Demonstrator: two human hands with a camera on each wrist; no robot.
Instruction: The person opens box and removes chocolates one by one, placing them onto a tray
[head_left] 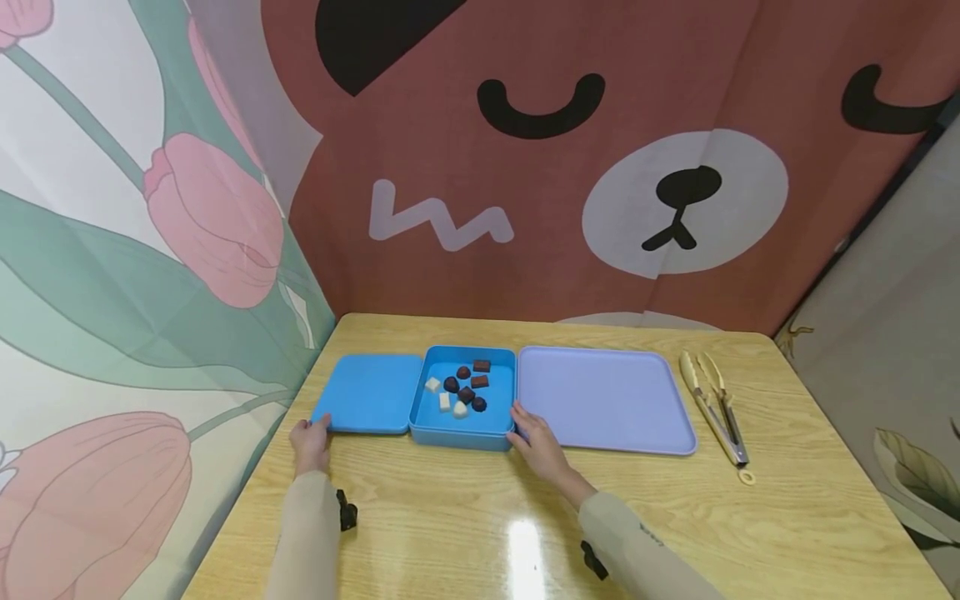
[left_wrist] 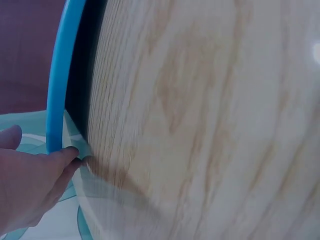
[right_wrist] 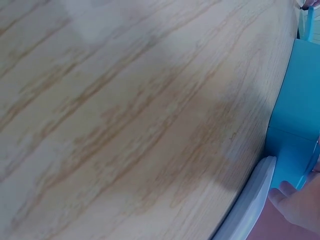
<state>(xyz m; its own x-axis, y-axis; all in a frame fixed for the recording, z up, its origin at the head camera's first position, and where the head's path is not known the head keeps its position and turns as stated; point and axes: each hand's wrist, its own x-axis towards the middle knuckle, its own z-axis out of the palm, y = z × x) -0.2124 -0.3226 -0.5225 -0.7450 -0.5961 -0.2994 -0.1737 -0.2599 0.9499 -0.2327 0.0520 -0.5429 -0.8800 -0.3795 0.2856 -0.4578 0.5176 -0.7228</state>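
Note:
A blue box (head_left: 461, 438) stands on the table with several brown and white chocolates (head_left: 466, 395) inside. A flat blue lid (head_left: 367, 392) lies against the box's left side. My left hand (head_left: 311, 443) pinches the lid's front left corner; in the left wrist view its fingers (left_wrist: 62, 160) curl at the edge, with the thumb on the other side. My right hand (head_left: 542, 446) rests against the box's right side near the front corner, fingers fairly straight. The right wrist view shows its fingertips (right_wrist: 282, 192) at the box wall, beside the purple tray.
Right beside the box lies the flat purple tray (head_left: 607, 400). Tongs (head_left: 716, 408) with cream tips lie farther right on the wooden table (head_left: 450, 517). Printed curtains (head_left: 450, 283) hang behind the table and at its sides.

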